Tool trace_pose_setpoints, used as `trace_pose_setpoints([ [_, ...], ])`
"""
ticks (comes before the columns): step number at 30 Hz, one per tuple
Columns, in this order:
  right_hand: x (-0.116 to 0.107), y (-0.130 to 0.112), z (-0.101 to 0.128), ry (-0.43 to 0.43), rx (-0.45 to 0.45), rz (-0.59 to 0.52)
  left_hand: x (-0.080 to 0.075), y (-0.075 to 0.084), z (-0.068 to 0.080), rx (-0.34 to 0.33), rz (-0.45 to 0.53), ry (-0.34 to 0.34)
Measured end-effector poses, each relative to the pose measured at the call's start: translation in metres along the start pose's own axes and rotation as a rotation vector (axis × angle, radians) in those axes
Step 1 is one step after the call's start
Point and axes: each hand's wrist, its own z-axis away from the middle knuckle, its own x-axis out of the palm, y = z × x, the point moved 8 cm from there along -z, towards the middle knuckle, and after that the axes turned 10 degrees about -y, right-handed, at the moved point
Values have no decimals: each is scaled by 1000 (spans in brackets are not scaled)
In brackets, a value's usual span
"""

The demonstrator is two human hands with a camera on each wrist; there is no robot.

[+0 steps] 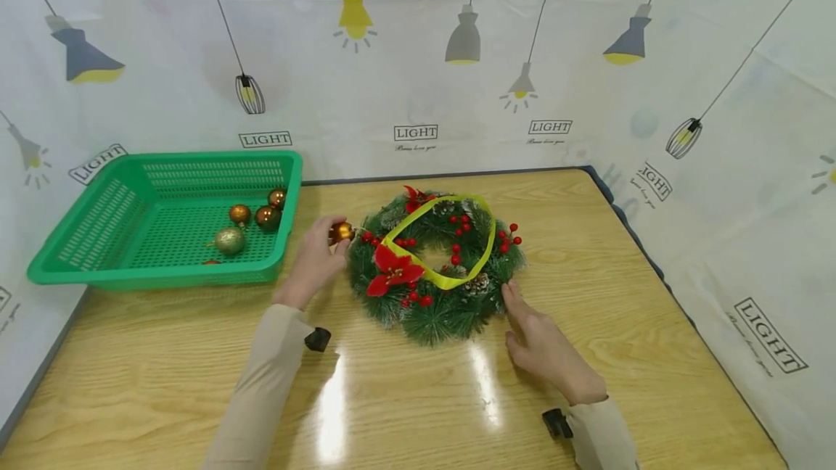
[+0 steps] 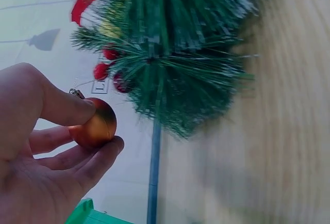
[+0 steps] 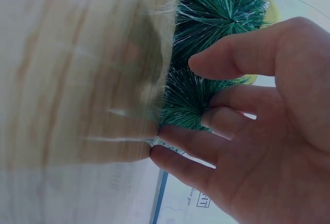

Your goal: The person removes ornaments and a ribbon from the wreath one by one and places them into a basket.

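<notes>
A green wreath (image 1: 434, 318) with red poinsettias, berries, pinecones and a yellow ribbon loop (image 1: 486, 238) lies on the wooden table. Just off its left side, my left hand (image 1: 313, 260) pinches a copper-coloured Christmas ball (image 2: 95, 126) between thumb and fingers. The ball's metal cap and thin hanging thread show in the left wrist view, close to the wreath's berries (image 2: 101, 70). At the wreath's right edge rests my right hand (image 1: 542, 343), its fingers extended against the needles and the thumb apart. In the right wrist view, two fingertips (image 3: 154, 152) touch the tabletop beside the greenery.
A green plastic basket (image 1: 196, 278) stands at the back left, holding several brown and copper balls (image 1: 268, 217) and a gold glitter ball (image 1: 230, 241). Behind the table (image 1: 418, 405) hangs a white backdrop (image 1: 366, 93) printed with lamps.
</notes>
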Motion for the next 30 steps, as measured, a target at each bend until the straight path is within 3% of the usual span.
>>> trace_pose_setpoints([
  [13,-2,-4,1,22,-41,30,-9,12,5,47,-11,16],
  [22,-3,-4,1,38,-46,45,-23,28,12,107,-72,96],
  [30,-2,-4,1,43,-47,65,-33,30,14,122,-56,111],
])
